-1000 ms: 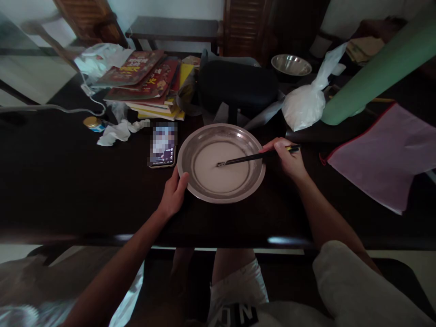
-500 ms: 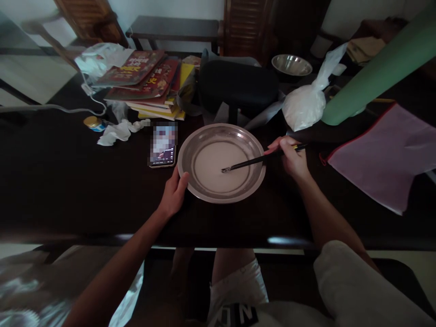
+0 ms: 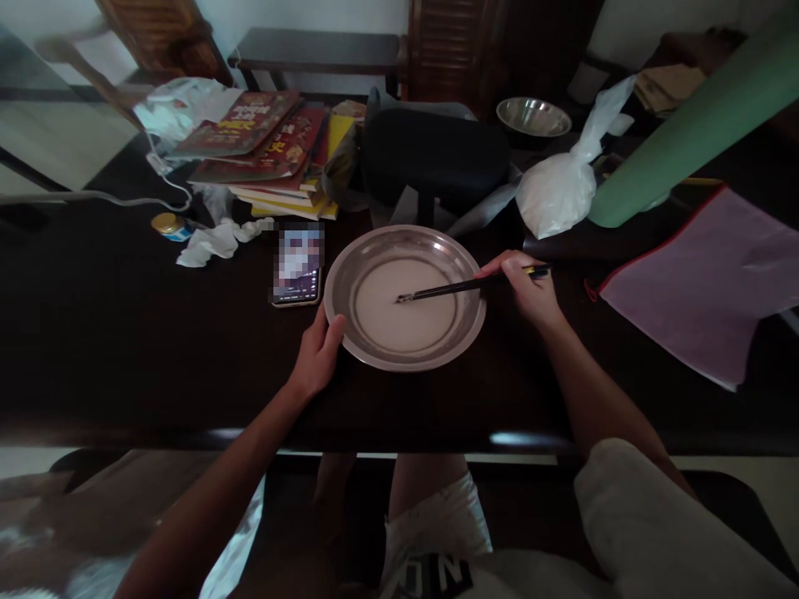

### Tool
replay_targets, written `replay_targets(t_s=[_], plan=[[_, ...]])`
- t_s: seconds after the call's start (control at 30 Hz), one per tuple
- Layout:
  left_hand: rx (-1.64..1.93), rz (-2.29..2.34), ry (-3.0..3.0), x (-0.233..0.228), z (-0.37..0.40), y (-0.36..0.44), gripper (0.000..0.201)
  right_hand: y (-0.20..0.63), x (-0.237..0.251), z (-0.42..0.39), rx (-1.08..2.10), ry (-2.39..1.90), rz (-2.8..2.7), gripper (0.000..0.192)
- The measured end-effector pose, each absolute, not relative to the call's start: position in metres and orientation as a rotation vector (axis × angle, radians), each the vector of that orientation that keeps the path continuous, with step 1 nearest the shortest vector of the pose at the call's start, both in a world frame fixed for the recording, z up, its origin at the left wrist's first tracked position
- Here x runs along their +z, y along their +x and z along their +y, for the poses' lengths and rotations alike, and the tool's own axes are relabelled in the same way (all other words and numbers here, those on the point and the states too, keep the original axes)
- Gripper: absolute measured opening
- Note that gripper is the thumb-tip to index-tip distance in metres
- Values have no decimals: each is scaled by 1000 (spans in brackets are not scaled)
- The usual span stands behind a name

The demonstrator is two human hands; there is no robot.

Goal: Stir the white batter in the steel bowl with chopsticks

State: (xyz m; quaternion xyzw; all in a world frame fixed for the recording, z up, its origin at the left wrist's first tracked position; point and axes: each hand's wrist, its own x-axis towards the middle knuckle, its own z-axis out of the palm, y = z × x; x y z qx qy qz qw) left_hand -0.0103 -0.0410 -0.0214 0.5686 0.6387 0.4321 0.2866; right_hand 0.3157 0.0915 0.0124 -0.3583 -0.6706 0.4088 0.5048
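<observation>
Steel basin (image 3: 349,274) sits mid-table on the dark table (image 3: 125,333), right in front of us. Pale whitish liquid (image 3: 399,320) covers its flat bottom.

Our left hand (image 3: 318,353) is on the basin's near-left rim: thumb up against the rim edge, fingers curled along the outside, gripping the rim.

Our right hand (image 3: 528,287) is just off the basin's right rim, fingers pinched narrow round the black chopsticks (image 3: 459,288). Sticks run approx. horizontal, leftward over the rim, tips down in the liquid near basin centre. Back end w/ a yellowish band pokes out past the knuckles.

Around it:
- phone (image 3: 298,266) flat on the table, just beside the basin's left rim, screen up
- crumpled tissue (image 3: 215,241) and small jar w/ yellow lid (image 3: 167,225) further left
- stack of books (image 3: 268,150) behind the phone, white cable (image 3: 168,187) trailing left of it
- black case (image 3: 434,158) right behind the basin
- knotted plastic bag w/ white powder (image 3: 562,187) behind-right, near the right hand
- small steel bowl (image 3: 533,118) at the far edge
- green roll (image 3: 687,125) lying diagonal, far right
- pink cloth w/ red edge (image 3: 705,287) flat on the table, right of our right hand, apart from it

Our lap in light shorts shows below the table edge.
</observation>
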Motion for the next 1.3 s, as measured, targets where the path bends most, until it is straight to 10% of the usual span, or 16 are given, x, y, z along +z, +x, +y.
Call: replay_targets(t_s=[1.3], plan=[[1134,1709,1560,-18,-42,-10,84,316,13,90,966,-842,-1662,40]])
